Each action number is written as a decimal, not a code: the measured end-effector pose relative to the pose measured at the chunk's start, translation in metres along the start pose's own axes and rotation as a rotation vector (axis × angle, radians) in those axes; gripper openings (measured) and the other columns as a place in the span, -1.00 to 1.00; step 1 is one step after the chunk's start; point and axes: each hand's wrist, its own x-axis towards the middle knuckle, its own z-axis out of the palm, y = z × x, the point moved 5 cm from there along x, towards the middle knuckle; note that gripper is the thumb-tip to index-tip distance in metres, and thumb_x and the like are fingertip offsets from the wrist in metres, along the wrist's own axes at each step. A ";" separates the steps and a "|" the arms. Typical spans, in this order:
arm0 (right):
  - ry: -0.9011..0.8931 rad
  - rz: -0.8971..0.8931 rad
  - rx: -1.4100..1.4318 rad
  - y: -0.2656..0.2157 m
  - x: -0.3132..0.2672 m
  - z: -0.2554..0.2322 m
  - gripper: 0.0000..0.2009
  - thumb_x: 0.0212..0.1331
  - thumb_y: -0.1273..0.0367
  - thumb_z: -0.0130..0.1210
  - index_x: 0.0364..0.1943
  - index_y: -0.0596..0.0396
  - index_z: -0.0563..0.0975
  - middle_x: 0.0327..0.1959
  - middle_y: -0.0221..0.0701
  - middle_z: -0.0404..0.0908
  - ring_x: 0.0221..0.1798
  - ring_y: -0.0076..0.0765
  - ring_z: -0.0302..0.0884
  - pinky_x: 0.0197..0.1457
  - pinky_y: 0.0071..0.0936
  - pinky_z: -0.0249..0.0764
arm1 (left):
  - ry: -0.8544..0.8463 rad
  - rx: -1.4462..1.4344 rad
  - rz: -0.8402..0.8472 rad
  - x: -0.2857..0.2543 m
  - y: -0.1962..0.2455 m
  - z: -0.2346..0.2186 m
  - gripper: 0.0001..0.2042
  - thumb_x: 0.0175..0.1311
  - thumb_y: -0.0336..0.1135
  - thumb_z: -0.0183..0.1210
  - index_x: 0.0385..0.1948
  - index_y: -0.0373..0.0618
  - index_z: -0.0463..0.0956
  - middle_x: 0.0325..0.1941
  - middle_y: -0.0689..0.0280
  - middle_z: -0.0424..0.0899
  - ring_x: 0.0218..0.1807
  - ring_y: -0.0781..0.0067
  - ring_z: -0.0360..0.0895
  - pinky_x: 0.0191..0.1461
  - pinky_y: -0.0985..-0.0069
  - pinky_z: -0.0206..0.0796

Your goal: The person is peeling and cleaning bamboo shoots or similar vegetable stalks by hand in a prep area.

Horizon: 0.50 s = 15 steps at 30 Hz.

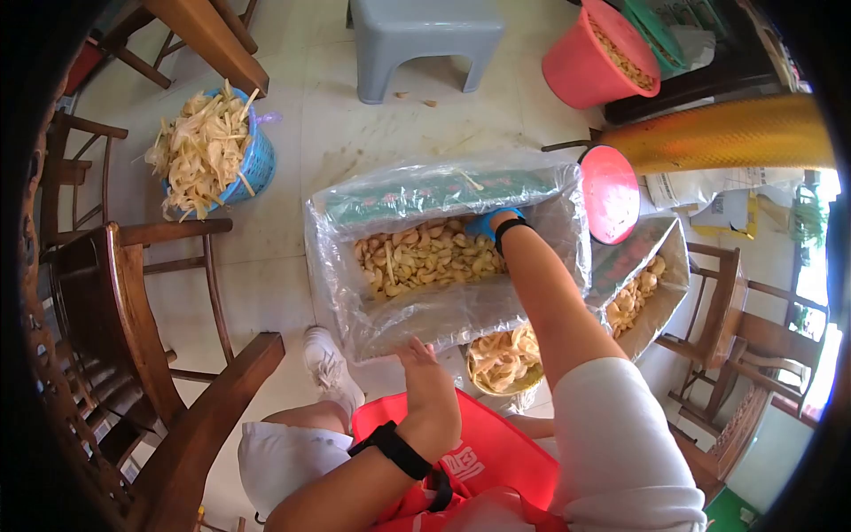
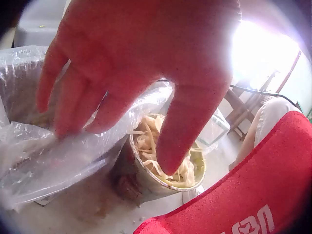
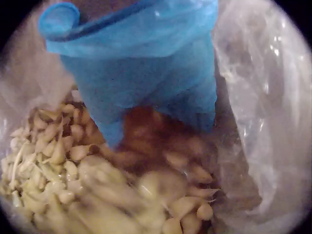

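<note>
My right hand (image 3: 141,83), in a blue glove, reaches down into garlic cloves (image 1: 425,257) inside a box lined with clear plastic (image 1: 399,324). In the right wrist view its fingers point down with a gap between them, tips among the cloves, some of which are blurred. The head view puts the glove at the right end of the heap. Bare and ungloved, my left hand (image 2: 146,53) has its fingers stretched out over the near edge of the plastic liner. Its thumb overlaps a round tin (image 2: 151,187) of papery garlic skins (image 1: 505,359) in the left wrist view.
A blue basket (image 1: 259,160) heaped with husks stands at the left, near wooden chairs (image 1: 133,301). Beyond the box are a grey stool (image 1: 430,35) and a pink bucket (image 1: 576,62). A second lined box (image 1: 669,293) holds more garlic at the right. A red apron (image 1: 496,443) covers the lap.
</note>
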 end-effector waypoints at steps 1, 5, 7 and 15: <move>0.024 -0.001 0.024 -0.001 0.007 -0.003 -0.30 0.06 -0.13 0.07 0.22 0.01 0.36 0.25 -0.28 0.36 0.17 -0.22 0.40 0.20 -0.28 0.32 | -0.012 0.033 0.034 -0.003 -0.004 -0.007 -0.46 0.27 -0.16 -0.07 0.30 -0.10 0.19 0.45 0.19 0.07 0.43 0.11 0.05 0.37 -0.04 -0.16; 0.069 -0.015 0.087 -0.003 0.023 0.000 -0.28 0.05 -0.14 0.08 0.23 0.00 0.34 0.26 -0.28 0.35 0.19 -0.21 0.38 0.21 -0.26 0.30 | -0.090 -0.026 0.121 -0.003 -0.010 -0.015 -0.50 0.27 -0.16 -0.07 0.27 -0.03 0.26 0.46 0.27 0.07 0.44 0.12 0.02 0.36 -0.06 -0.14; 0.086 -0.017 0.108 -0.003 0.027 -0.002 -0.28 0.05 -0.14 0.08 0.23 0.00 0.34 0.27 -0.28 0.34 0.20 -0.21 0.37 0.22 -0.25 0.30 | -0.050 0.057 0.119 -0.007 -0.012 -0.020 -0.50 0.26 -0.15 -0.06 0.27 0.00 0.27 0.45 0.29 0.08 0.44 0.12 0.03 0.35 -0.07 -0.13; 0.103 -0.038 0.173 -0.003 0.032 0.001 -0.25 0.03 -0.15 0.10 0.25 -0.01 0.31 0.29 -0.28 0.30 0.23 -0.19 0.33 0.24 -0.21 0.27 | -0.050 0.074 0.149 -0.008 -0.011 -0.018 -0.48 0.23 -0.14 -0.04 0.26 0.00 0.28 0.44 0.28 0.11 0.43 0.08 0.03 0.33 -0.09 -0.14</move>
